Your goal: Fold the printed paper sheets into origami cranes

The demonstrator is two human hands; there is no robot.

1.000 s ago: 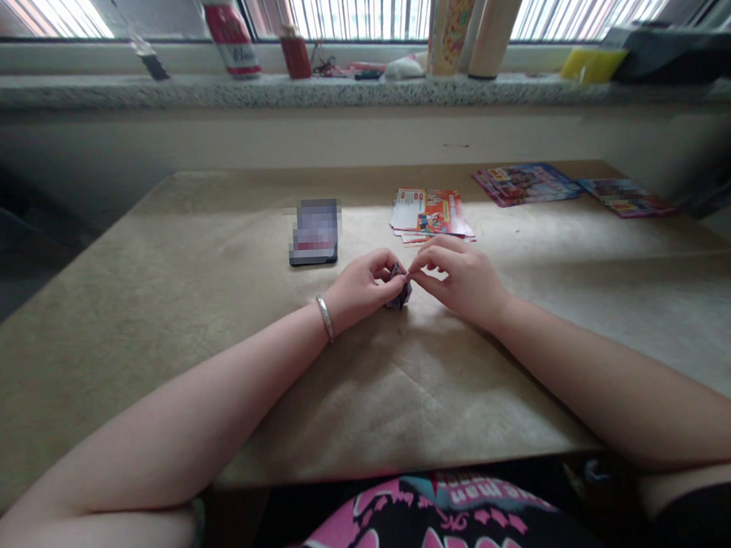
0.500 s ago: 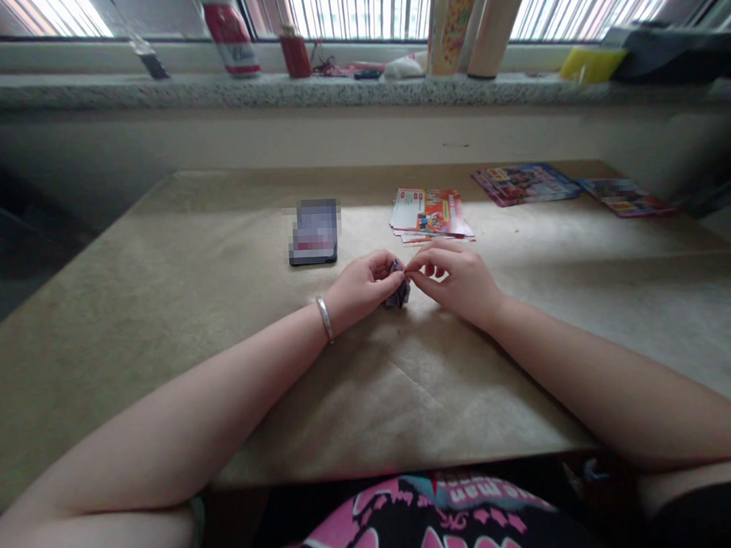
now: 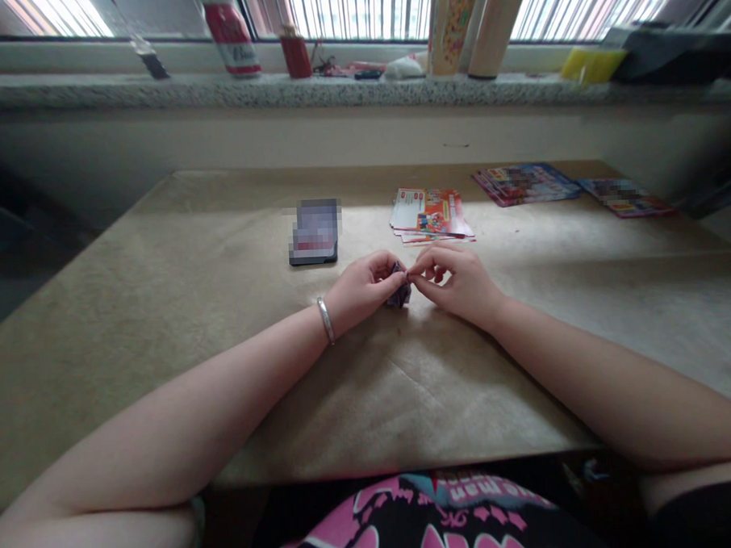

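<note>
A small dark folded piece (image 3: 399,295), patterned in grey and purple and perhaps paper, sits in the fingers of my left hand (image 3: 367,283) just above the table. My left thumb presses on it, and part of it is hidden behind the fingers. The thumb and forefinger of my right hand (image 3: 456,280) pinch together at its upper right edge. Beyond my hands lies a stack of orange and white cards (image 3: 432,213). To the left of that stack is a dark flat rectangle (image 3: 315,232), its face blurred out.
Two fanned piles of colourful cards, the larger pile (image 3: 531,183) and the smaller pile (image 3: 629,196), lie at the table's back right. On the stone windowsill (image 3: 188,89) stand a pink can (image 3: 232,37), a red bottle (image 3: 295,53), a tall cylinder (image 3: 497,30) and a yellow item (image 3: 592,64).
Both hands stay nearly in place. The folded piece and my fingertips have shifted very slightly to the right.
</note>
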